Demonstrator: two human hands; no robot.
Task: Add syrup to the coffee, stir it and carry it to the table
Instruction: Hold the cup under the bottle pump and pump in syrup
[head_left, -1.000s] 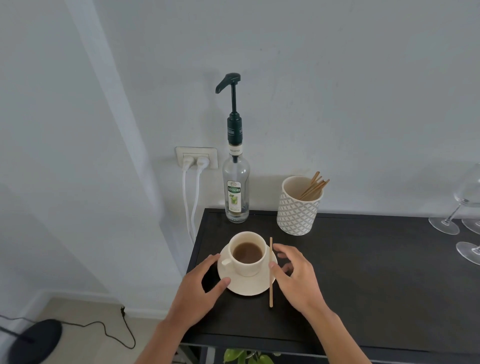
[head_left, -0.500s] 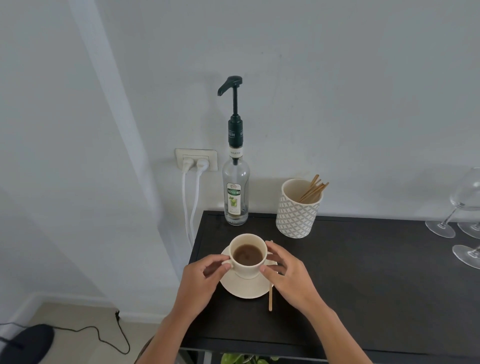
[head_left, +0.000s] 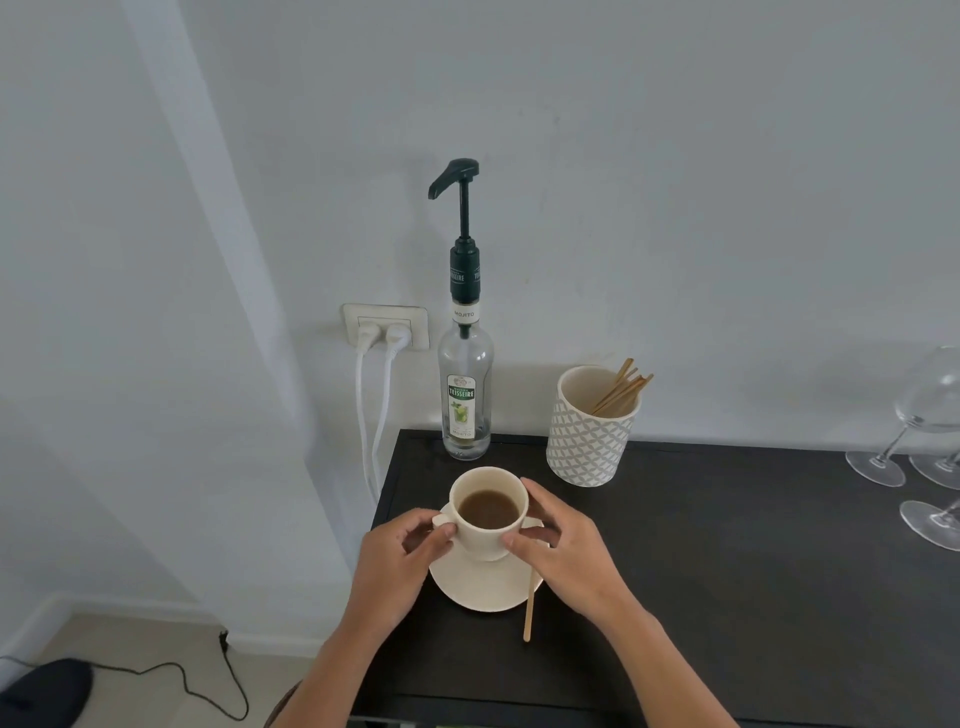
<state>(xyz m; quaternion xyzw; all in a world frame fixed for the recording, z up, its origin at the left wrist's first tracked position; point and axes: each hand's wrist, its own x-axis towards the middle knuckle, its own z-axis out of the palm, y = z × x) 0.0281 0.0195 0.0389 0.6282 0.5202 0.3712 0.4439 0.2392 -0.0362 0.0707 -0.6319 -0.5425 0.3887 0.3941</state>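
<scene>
We grasp the cup (head_left: 488, 514) of coffee over its saucer (head_left: 480, 590), just in front of the syrup bottle (head_left: 464, 384), left hand (head_left: 397, 564) pinching the handle, right hand (head_left: 563, 548) gripping the side.

Syrup bottle (head_left: 464, 395) label reads "TEISSEIRE" (neck collar: "MOJITO").

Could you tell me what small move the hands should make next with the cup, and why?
Probably lift the cup toward the pump bottle's spout: both the left hand and right hand grip it, while the spout overhangs behind it.
</scene>
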